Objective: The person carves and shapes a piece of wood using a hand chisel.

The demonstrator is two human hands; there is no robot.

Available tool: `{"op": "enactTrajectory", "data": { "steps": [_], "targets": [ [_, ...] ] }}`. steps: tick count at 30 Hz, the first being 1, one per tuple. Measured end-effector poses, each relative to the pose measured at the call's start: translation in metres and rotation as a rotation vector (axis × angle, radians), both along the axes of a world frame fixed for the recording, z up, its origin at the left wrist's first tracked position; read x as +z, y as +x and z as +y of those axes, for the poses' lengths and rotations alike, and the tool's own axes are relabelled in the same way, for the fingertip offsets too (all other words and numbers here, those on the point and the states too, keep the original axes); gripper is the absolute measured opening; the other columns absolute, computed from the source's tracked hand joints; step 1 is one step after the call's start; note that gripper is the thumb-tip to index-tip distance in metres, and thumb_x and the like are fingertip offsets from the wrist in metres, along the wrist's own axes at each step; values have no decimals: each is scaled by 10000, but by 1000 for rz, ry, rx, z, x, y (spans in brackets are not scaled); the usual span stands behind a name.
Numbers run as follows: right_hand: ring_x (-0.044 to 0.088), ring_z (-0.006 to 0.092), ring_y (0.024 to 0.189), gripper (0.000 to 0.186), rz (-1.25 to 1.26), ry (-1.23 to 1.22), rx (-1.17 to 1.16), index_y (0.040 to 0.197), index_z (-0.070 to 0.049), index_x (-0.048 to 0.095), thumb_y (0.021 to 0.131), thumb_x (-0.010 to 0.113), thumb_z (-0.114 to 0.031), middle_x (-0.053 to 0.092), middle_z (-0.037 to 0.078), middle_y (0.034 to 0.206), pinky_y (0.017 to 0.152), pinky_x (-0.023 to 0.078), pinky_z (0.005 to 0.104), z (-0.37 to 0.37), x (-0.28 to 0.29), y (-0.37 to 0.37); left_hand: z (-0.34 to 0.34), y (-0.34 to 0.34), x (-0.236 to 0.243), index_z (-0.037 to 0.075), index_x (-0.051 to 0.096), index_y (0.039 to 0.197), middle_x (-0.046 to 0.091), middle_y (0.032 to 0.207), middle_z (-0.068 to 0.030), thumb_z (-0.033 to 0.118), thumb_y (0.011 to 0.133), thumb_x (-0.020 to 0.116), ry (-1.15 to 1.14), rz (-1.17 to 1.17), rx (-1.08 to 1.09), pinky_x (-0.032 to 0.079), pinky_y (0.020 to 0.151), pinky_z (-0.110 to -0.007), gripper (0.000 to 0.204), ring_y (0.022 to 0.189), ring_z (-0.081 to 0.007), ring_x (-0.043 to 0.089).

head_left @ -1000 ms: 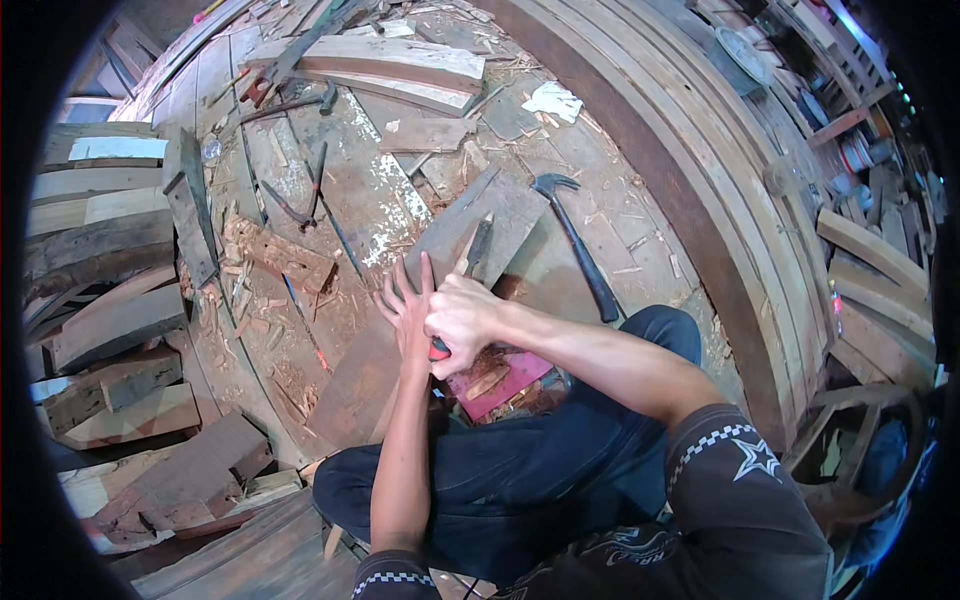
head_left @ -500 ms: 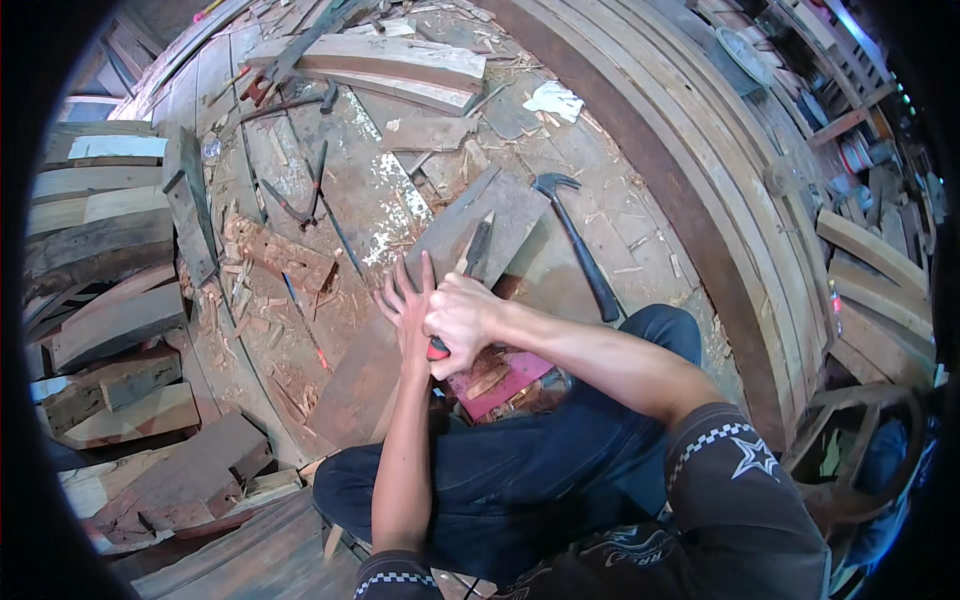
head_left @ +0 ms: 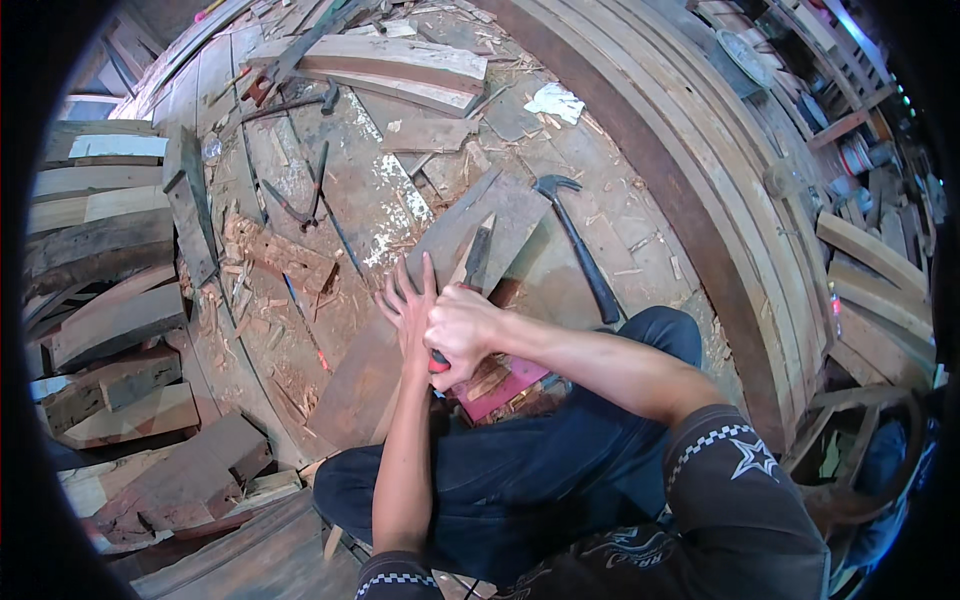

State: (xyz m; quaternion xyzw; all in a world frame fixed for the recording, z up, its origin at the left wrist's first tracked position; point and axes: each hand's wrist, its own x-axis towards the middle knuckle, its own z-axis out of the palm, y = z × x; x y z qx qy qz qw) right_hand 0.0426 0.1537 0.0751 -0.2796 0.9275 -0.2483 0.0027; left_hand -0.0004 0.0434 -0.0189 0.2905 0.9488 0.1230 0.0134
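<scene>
My left hand (head_left: 406, 311) lies with fingers spread on a worn wooden board (head_left: 355, 390) angled in front of my knees. My right hand (head_left: 458, 330) is closed round a red and black handle (head_left: 438, 364), just beside my left hand; the rest of that tool is largely hidden. Beyond my fist, a narrow, pointed piece with a dark face and a pale edge (head_left: 477, 250) lies along the board. A hammer (head_left: 585, 245) with a dark handle rests right of the board. A magenta piece (head_left: 505, 385) with wood scraps on it is below my right hand.
Timber offcuts (head_left: 120, 320) are stacked at left, long planks (head_left: 700, 170) run along the right. Pincers (head_left: 305, 210), another hammer (head_left: 325, 100), wood beams (head_left: 390, 55) and a white crumpled scrap (head_left: 555, 100) lie among shavings ahead. A round metal frame (head_left: 880, 440) stands at lower right.
My right hand and the handle have shifted slightly down toward me along the board. My left hand stays in place.
</scene>
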Motion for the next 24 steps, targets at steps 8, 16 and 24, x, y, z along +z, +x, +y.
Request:
{"op": "enactTrajectory", "data": {
  "steps": [8, 16, 24],
  "targets": [
    [569, 332, 428, 447, -73, 75, 7, 490, -67, 628, 545, 661, -509, 550, 150, 456, 448, 445, 417, 0, 2, 0, -4, -4, -7, 220, 193, 1521, 177, 1524, -206, 418, 861, 527, 5, -27, -1, 93, 1089, -651, 765, 1366, -431, 203],
    [557, 340, 419, 410, 10, 43, -41, 492, -89, 623, 555, 639, -493, 514, 148, 426, 410, 421, 416, 10, 6, -8, -5, -1, 5, 230, 169, 1527, 167, 1528, -217, 274, 847, 530, 54, -39, -38, 79, 1096, -649, 772, 1376, -437, 188],
    [562, 341, 449, 396, -64, 20, -127, 507, -66, 623, 537, 643, -461, 513, 152, 440, 459, 434, 415, 13, 3, -8, -1, 2, 7, 257, 157, 1527, 163, 1534, -195, 241, 865, 497, 126, -94, -5, 55, 1105, -641, 745, 1384, -428, 184]
  ]
}}
